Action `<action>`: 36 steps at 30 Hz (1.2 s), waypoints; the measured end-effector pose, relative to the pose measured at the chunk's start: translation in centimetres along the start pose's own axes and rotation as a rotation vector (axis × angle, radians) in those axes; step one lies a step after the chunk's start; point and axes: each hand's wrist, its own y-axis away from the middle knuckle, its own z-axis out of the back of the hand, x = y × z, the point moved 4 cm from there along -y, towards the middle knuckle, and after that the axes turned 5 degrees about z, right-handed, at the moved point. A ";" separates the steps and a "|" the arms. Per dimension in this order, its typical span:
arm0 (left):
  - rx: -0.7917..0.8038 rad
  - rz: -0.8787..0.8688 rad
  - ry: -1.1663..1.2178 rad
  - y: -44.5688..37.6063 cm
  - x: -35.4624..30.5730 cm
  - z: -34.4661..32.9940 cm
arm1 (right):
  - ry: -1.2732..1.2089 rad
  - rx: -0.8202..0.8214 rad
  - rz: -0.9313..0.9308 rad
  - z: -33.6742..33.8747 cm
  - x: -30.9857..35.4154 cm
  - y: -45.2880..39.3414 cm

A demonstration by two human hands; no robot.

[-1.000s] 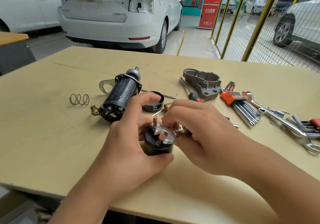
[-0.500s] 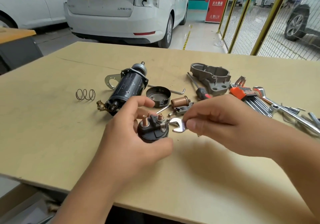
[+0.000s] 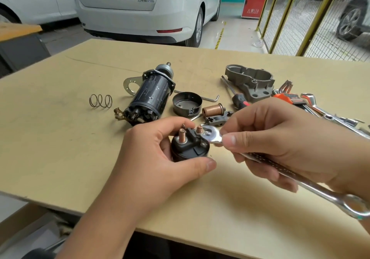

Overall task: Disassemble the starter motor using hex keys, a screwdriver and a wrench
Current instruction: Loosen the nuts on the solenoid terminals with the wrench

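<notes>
Loosening a fastener on the solenoid cap looks to be the step in hand. The left hand grips the black solenoid near the front middle of the bench, thumb curled under its near side and fingers wrapped over the far side, so the two copper terminal studs stand up toward the camera. The right hand pinches the shank of a combination wrench between thumb and fingers; its open end sits on a small nut or bolt head at the right edge of the cap, just beside the right stud, and its ring end juts out toward the near right.

Whether the wrench is fully seated on the flats I cannot tell, since the head is slightly blurred. The next move, as I judge it, calls for the left hand to brace the solenoid firmly against turning while the right hand swings the shank through a short arc, keeping the open end square on the fastener so it does not slip off or foul the stud.

Farther back lie parts already off: the motor body at centre left with a coil spring to its left, a round end cap, a copper plunger, and the grey nose housing at far right. A screwdriver and a folding hex key set lie to the right, well apart from the work.
</notes>
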 end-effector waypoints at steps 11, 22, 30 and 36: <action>0.062 -0.001 -0.043 0.4 -0.7 -1.1 | 0.026 0.040 -0.012 0.1 -0.3 0.1; 0.027 0.031 -0.083 0.4 -0.7 -0.8 | 0.487 -0.076 0.103 0.4 0.6 -0.2; 0.011 0.026 -0.097 0.5 -0.7 -1.3 | 0.603 -0.103 0.124 0.8 1.2 0.5; -0.069 0.065 -0.100 0.2 -0.5 -1.2 | 0.637 -0.092 0.148 0.7 1.6 0.6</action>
